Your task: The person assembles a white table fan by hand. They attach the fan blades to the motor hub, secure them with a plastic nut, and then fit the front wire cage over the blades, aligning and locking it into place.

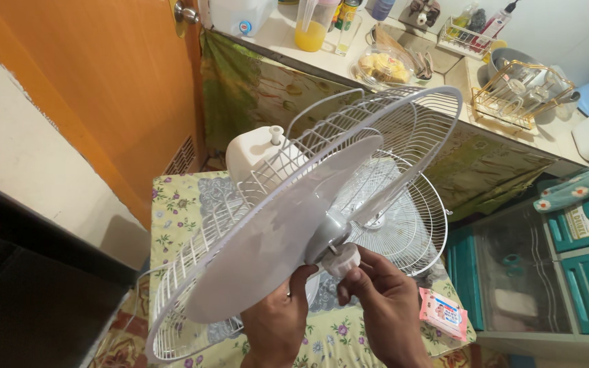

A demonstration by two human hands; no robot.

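The right hand (383, 307) is pinching the white blade cap (341, 259) at the fan blade (281, 232) hub while the left hand (281, 317) is bracing below, best keeping the blade from spinning

Pink flat wipes packet (443, 313) with blue-white label – lies on floral desk (179, 204), right edge. White rectangular label (582, 221) on teal drawer (584, 225) at right. Small blue round sticker (245, 27) on white container (240, 13), back counter.

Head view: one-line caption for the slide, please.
Both hands, left hand and right hand, grip the white blade cap at the hub of a white fan over a floral-cloth table.
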